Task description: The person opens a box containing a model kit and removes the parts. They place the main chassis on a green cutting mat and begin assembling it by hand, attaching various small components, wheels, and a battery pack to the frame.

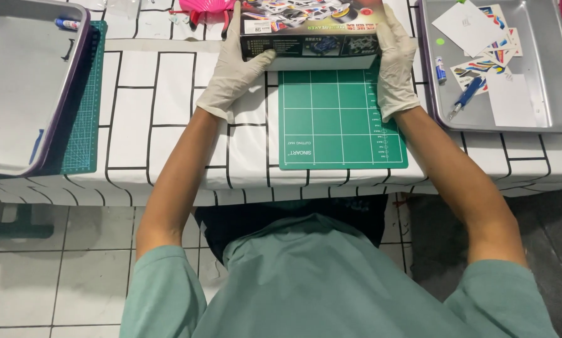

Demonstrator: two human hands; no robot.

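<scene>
We hold a flat box [310, 31] at the top centre of the frame, its near edge sitting over the far end of the green mat [337, 119] on the bench [168, 94]. The likeliest slip, as we judge it, is the box tilting or sliding out of our gloves, since we grip only its two short ends and the glove surface looks smooth; a drop could knock the pink thing [206, 7] just behind it at the top edge. A wide swing to the right could also catch the rim of the tray [559, 94] in the upper right, where stickers [481, 66] and a blue knife [465, 97] lie loose. Our left hand [237, 62] is curled around the box's left end, thumb on the near face, fingers over the top. Our right hand [395, 59] presses flat against the right end, fingers nearly straight, holding the box between the two.
</scene>
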